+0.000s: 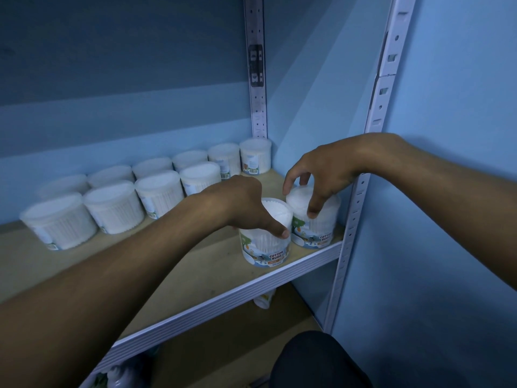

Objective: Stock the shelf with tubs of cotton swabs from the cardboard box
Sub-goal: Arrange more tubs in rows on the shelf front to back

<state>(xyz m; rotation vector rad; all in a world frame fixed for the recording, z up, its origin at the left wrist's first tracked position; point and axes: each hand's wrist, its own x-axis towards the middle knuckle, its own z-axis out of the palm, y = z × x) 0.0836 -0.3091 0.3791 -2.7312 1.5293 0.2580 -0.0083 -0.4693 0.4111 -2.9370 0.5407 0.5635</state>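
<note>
I see the left hand gripping one clear round plastic tub of cotton swabs at the beige wooden shelf front; right hand fingers clasp its neighbour. Risk: both sit near the edge, so a nudge could tip them.

This looks like a shop or its stock room. A metal rack with punched white uprights stands against a plain blue wall, and its wooden shelf carries many identical tubs of cotton swabs, set in neat rows from 9 o'clock toward 12 o'clock. Two more tubs with the printed label "COTTON BUDS" stand at the shelf's front edge near 3 o'clock, like goods for sale.
</note>
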